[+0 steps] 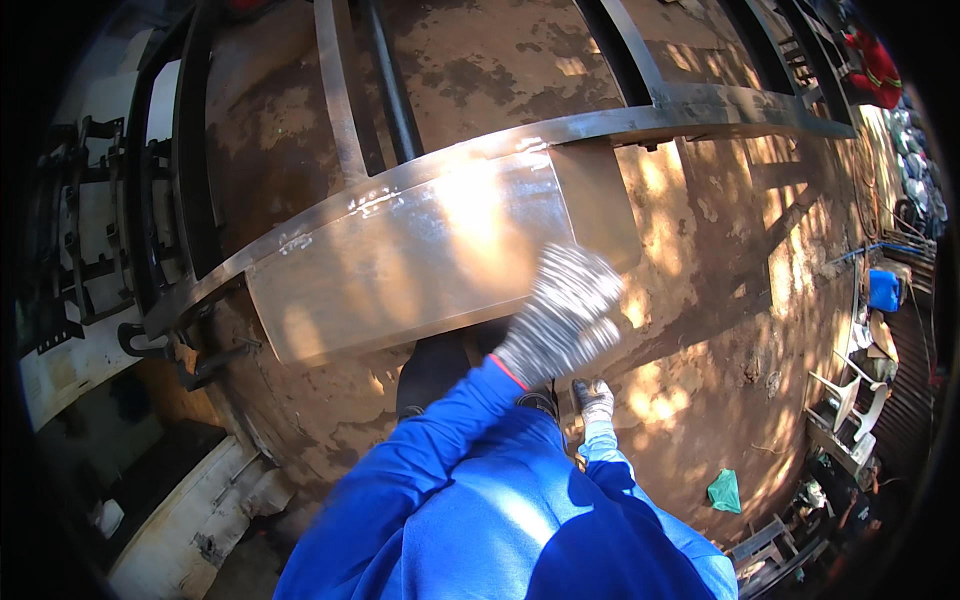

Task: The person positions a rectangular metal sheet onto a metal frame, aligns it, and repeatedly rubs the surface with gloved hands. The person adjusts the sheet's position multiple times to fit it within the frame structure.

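Observation:
My left hand (563, 315), in a grey and white knit glove with a red cuff edge, is raised in front of my body near the right part of a flat metal sheet (400, 270). Motion smears its fingers, so their grip is unclear. Lower and to the right, close to my side, hangs my gloved right hand (594, 401); its fingers are too small to make out. The sheet juts toward me from a curved metal frame beam (450, 150). Several whitish marks run along the seam between them, and sunlight glares off the sheet.
Long metal bars (342, 90) extend away from the beam. At left are dark metal frames (100, 220) and a whitish curved panel (185, 530). A blue container (884, 290), a white plastic chair (850, 400) and a green bag (724, 491) lie right. A person in red (876, 70) is far right.

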The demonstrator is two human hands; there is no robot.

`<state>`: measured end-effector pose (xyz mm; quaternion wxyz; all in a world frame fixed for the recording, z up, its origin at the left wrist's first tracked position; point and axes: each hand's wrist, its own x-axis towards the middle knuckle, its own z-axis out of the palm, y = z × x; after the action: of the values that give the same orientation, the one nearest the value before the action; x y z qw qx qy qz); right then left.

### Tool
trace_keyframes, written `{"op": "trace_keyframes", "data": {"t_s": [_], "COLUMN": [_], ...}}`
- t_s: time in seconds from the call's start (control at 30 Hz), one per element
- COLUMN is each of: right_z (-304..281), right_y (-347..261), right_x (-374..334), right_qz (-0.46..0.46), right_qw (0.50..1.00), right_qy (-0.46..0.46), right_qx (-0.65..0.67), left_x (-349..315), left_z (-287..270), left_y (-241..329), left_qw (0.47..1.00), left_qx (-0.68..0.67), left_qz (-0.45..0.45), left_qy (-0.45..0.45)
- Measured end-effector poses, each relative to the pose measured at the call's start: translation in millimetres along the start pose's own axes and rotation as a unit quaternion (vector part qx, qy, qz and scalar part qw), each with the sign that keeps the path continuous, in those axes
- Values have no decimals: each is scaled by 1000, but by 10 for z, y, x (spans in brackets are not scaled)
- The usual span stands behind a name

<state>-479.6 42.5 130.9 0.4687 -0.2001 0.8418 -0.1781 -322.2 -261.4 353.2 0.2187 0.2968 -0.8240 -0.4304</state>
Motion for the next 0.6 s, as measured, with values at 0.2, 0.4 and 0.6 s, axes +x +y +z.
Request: {"op": "trace_keyframes", "data": {"t_s": [0.2, 0.4, 0.6], "right_z": [39, 131, 32], "right_y": [-231, -73, -583], "right_x": [-194, 208, -19], "right_qz": [-17, -29, 26], "right_qw": [997, 985, 999], "right_qy": [-46, -73, -29], "right_qx": [-65, -154, 17], "left_x": [-206, -23, -194], "left_z": [351, 53, -479], "left_y": [-486, 236, -414], "left_qw": [998, 867, 424], "left_qx": [19, -456, -897], "left_qz": [-48, -165, -88], "left_qy": [-23, -113, 85]}}
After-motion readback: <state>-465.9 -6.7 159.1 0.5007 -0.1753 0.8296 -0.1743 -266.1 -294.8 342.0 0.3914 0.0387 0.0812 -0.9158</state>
